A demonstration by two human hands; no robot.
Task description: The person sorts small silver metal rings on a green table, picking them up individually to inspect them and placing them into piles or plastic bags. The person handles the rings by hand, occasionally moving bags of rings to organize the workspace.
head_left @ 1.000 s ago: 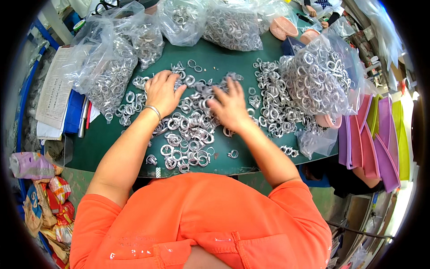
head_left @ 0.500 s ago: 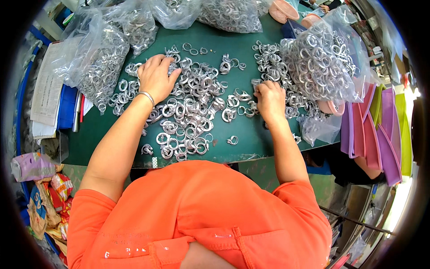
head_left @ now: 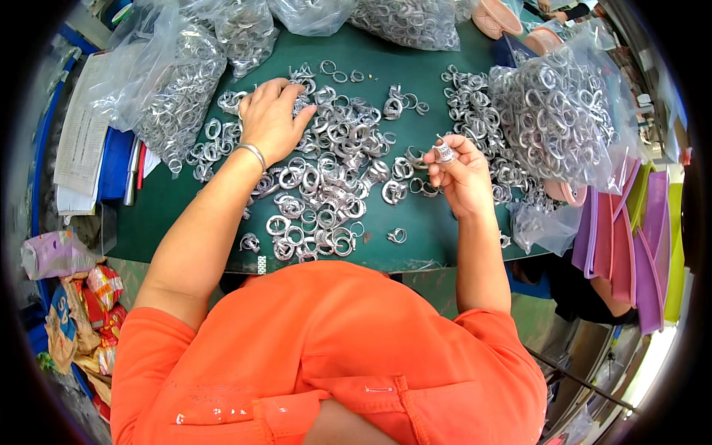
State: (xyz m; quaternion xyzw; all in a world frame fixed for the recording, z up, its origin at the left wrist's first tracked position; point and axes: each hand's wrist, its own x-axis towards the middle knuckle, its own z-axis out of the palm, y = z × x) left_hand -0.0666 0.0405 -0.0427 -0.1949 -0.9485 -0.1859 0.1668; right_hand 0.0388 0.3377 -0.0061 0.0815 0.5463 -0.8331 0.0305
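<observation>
A broad pile of silver metal rings [head_left: 326, 196] lies spread over the green table [head_left: 415, 248]. At its far left edge my left hand [head_left: 274, 119] rests palm down on some rings, open, with the thumb held apart; its fingertips partly cover what lies beneath. My right hand [head_left: 466, 178] is raised to the right of the pile and turned partly upward. Between thumb and fingers it pinches a silver ring [head_left: 444, 153] with a wide patterned face. A second group of rings [head_left: 471, 104] lies beyond that hand, beside a full plastic bag.
Clear plastic bags of rings stand at the left [head_left: 182, 93], far side [head_left: 408, 22] and right [head_left: 552, 111]. Papers [head_left: 78, 141] and a blue folder [head_left: 116, 163] lie at the left edge. Purple, red and green strips [head_left: 630, 245] hang at right. Another person's hand [head_left: 552, 13] shows far right.
My right hand has lifted off the table and turned over, bringing up a ring in its fingers. My left hand stays on the pile. The whole view has shifted slightly.
</observation>
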